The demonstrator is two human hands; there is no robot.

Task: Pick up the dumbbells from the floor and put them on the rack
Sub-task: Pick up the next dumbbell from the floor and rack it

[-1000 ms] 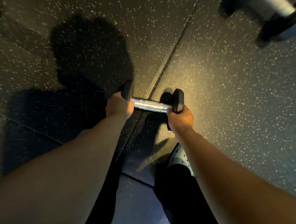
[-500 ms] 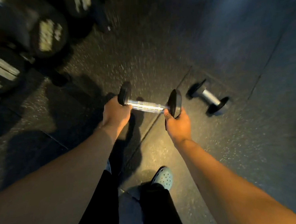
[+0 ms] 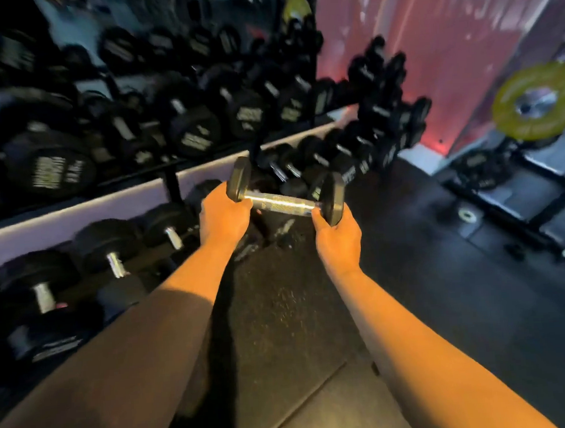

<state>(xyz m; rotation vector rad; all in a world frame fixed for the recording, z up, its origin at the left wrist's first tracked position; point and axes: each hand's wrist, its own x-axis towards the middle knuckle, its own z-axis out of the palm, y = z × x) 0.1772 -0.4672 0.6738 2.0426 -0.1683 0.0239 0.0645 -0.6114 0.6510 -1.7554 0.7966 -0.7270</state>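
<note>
I hold a small black dumbbell (image 3: pixel 285 202) with a chrome handle out in front of me, tilted down to the right. My left hand (image 3: pixel 223 219) cups its left head from below. My right hand (image 3: pixel 337 238) supports its right head from below. The dumbbell hangs in the air in front of the lower tier of the dumbbell rack (image 3: pixel 92 205), a long pale-railed frame that runs from the lower left to the middle right. Several black dumbbells fill both tiers of the rack.
Dark speckled rubber floor (image 3: pixel 428 287) lies ahead and to the right. A yellow weight plate (image 3: pixel 539 102) rests on a dark stand at the far right, before a red wall (image 3: pixel 430 56). The picture is blurred by motion.
My view has swung up from the floor to the rack. The dumbbell stays in both hands and is now raised in front of the lower tier. The other floor dumbbell has left the view.
</note>
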